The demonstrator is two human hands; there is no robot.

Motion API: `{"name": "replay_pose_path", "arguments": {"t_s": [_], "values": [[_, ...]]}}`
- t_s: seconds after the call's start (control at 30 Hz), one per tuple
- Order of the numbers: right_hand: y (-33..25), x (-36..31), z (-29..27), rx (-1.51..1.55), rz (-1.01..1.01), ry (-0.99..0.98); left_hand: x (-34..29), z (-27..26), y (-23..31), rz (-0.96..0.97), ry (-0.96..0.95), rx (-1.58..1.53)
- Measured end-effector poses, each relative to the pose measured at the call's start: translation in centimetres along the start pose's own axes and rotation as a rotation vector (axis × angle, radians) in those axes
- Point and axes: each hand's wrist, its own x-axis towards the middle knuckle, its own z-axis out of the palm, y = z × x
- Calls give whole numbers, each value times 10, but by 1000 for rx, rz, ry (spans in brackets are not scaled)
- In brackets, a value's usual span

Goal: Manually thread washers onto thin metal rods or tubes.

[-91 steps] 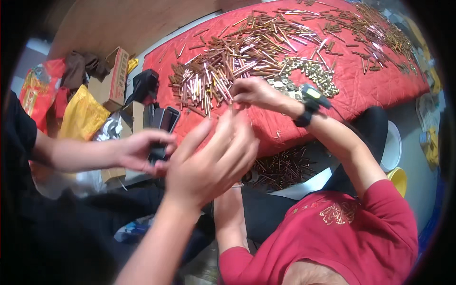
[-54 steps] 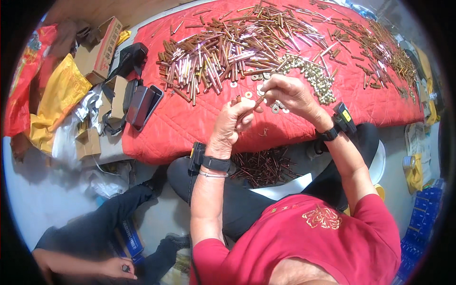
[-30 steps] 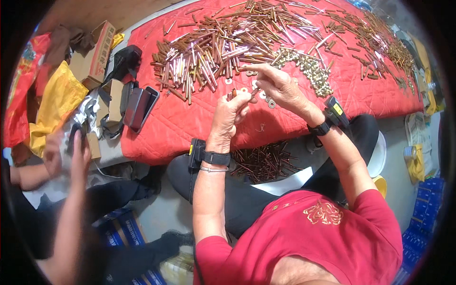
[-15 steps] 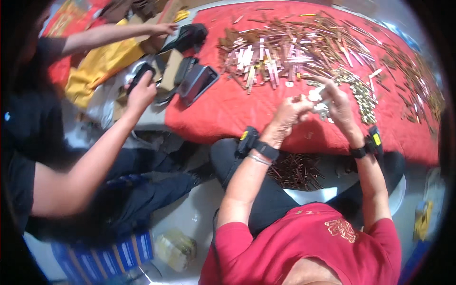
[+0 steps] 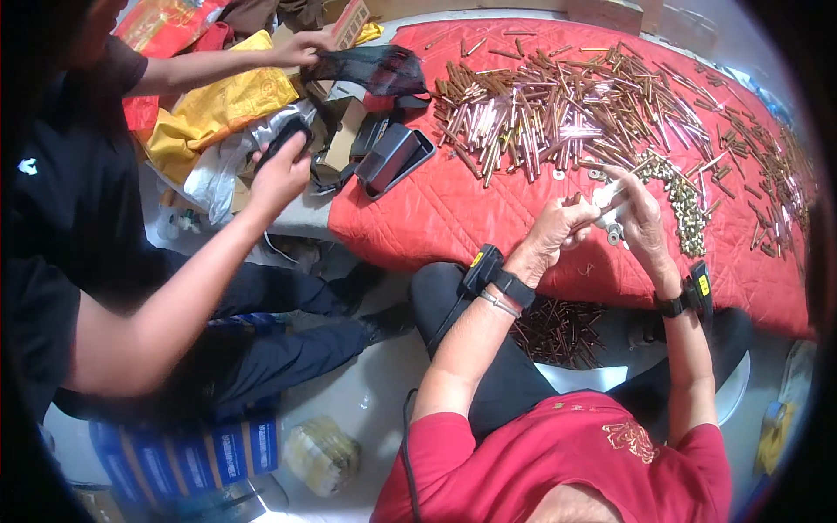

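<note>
My left hand [image 5: 558, 232] is closed, with a short copper-coloured rod [image 5: 572, 200] sticking up from its pinch. Close beside it, my right hand [image 5: 643, 225] bends its fingers round toward the left fingertips. Something small and white [image 5: 608, 195] lies between the two hands; its shape and what the right fingers grip are hard to make out. Pale round washers [image 5: 615, 234] lie on the red cloth [image 5: 488, 228] just under the hands. Beyond them spreads a big heap of copper-coloured rods [image 5: 532, 113]. Right of my right hand is a pile of small brass-coloured fittings [image 5: 687, 213].
More rods [image 5: 774, 187] are scattered at the far right. A container of rods [image 5: 558, 331] is below the table edge. At left, a person [image 5: 78, 218] holds a black device [image 5: 286, 139] and touches dark mesh cloth [image 5: 370, 70], near a phone-like slab [image 5: 408, 166] and yellow bag [image 5: 222, 96].
The whole view has shifted, so most things appear lower and further right. My hands stay close together over the cloth. The other person's dark mesh cloth is now stretched out more.
</note>
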Motion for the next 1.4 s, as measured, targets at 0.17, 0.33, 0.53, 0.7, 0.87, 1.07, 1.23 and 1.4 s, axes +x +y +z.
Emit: {"name": "replay_pose_path", "arguments": {"t_s": [0.17,0.33,0.53,0.7,0.87,1.07,1.23,1.4], "values": [[-4,-4,-11,121,257,53,9,17,0,33,-8,-55],[34,-2,3,-131,-25,12,8,12,2,-9,5,-37],[25,-7,0,-64,-59,221,15,7,-6,-95,18,-155],[32,-12,-9,-105,-96,74,14,18,-10,-41,14,18],[34,-15,-11,350,123,33,18,21,-10,42,43,-12],[30,-22,-34,309,315,-362,7,29,0,35,-33,478],[74,0,-57,-34,130,-122,11,28,1,62,-5,507],[148,63,-71,-507,145,134,25,-2,-3,-80,64,-276]]}}
